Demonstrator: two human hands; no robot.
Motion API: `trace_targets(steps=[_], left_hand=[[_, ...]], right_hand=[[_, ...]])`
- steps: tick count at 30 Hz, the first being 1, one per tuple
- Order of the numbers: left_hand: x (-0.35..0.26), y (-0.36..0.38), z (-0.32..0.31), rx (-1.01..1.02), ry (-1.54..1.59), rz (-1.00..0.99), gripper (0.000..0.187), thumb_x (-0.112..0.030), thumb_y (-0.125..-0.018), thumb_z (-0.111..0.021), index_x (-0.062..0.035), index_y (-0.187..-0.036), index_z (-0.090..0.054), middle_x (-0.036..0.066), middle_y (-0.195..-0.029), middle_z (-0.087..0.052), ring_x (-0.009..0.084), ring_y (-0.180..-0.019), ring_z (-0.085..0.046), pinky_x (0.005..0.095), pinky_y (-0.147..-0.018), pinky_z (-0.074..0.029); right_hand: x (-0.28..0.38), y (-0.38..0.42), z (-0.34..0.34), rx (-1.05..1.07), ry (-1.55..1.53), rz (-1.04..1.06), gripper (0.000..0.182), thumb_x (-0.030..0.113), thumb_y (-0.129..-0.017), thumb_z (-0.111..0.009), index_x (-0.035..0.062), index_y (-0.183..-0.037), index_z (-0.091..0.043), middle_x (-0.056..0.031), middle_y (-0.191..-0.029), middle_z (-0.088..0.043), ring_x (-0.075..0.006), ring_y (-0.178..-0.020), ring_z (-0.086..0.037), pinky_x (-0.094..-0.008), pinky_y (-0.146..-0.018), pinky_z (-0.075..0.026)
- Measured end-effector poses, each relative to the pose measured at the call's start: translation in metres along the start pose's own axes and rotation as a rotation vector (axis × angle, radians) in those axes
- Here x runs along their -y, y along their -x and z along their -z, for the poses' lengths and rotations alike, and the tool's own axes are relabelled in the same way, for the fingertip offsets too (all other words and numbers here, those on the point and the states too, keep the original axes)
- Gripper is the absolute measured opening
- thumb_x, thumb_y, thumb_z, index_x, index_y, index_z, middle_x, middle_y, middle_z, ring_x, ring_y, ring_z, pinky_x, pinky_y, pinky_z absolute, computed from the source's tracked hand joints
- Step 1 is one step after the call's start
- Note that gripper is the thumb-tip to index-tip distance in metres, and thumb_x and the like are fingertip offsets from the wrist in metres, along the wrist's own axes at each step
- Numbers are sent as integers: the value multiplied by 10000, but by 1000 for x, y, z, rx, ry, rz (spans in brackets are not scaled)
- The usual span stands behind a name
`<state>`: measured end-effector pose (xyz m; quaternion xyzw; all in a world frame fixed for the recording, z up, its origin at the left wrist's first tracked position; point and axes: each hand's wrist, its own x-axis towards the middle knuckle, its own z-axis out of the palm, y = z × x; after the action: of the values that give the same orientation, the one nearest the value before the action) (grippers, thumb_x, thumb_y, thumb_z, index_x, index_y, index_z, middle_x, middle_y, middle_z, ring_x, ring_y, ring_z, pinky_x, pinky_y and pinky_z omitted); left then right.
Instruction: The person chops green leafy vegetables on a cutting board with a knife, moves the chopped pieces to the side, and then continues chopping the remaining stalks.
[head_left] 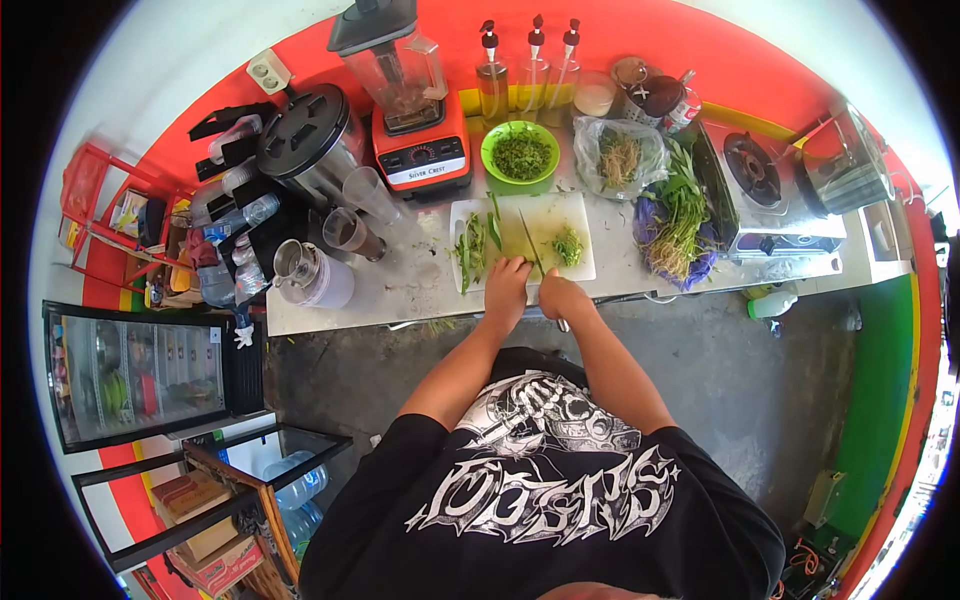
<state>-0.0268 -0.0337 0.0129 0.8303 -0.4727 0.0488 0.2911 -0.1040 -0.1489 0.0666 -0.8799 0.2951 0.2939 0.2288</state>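
**Between the two hands, a knife on a board of greens**

Just in front of the right hand [561, 297], the blade of a knife [530, 240] points away across a white cutting board [581, 222]; that hand is closed around the handle, whose end shows below the fist. Close beside it, the left hand [508, 286] rests at the board's near edge with its fingers drawn together next to the blade; whether they pinch anything, I cannot tell.

Ahead of the left hand lies a long green leaf [495, 222], and to its left a loose pile of green strips [468, 252]. Just beyond the right hand, right of the blade, sits a small heap of chopped greens [568, 246].

Farther out from both hands, past the board, a green bowl [520, 182] holds more finely cut greens. Well to the right of the right hand, a bundle of leafy stems [682, 215] lies on the desk [625, 262], near a clear plastic bag [595, 172]. Beyond the left hand and to its left stands a red blender [422, 165].
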Motion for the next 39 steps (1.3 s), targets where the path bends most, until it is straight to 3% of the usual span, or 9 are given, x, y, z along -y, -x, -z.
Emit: trace_targets(steps=[4,23,25,33,39], left_hand=[[-3,1,1,18,72,31,351,49,-771,-581,-36,-1091,-696,64,-1104,-627,313,-1066,-574,429,-897,-497],[6,1,-4,-9,138,131,300,51,-791,-596,-50,-1047,-715,76,-1039,-660,319,-996,-618,420,-853,-514],[4,0,-2,-32,136,120,269,35,-804,-605,-55,-1032,-716,79,-1025,-658,318,-986,-620,420,-847,-514],[5,-2,-5,-11,126,170,267,53,-822,-588,-76,-1019,-713,61,-1020,-634,294,-1012,-612,421,-841,-522],[8,-3,-6,12,168,205,157,-7,-880,-618,-74,-1006,-683,86,-1022,-612,325,-1039,-584,441,-856,-504]], right_hand=[[0,3,0,-130,-99,-30,383,68,-909,-546,-78,-1252,-457,-318,-1159,-682,-430,-1133,-668,-480,-960,-533],[8,11,13,-51,-74,-36,360,61,-903,-567,-73,-1221,-462,-316,-1164,-679,-428,-1135,-668,-492,-956,-537],[11,3,0,-68,-62,-57,407,99,-892,-637,-47,-1228,-459,-255,-1185,-697,-379,-1142,-681,-445,-971,-541],[12,6,10,-86,-58,-25,396,101,-902,-622,-42,-1230,-453,-260,-1175,-700,-377,-1142,-683,-457,-969,-540],[13,-2,-3,-101,-78,-40,366,103,-908,-597,-40,-1219,-465,-271,-1175,-694,-397,-1142,-676,-468,-967,-535]])
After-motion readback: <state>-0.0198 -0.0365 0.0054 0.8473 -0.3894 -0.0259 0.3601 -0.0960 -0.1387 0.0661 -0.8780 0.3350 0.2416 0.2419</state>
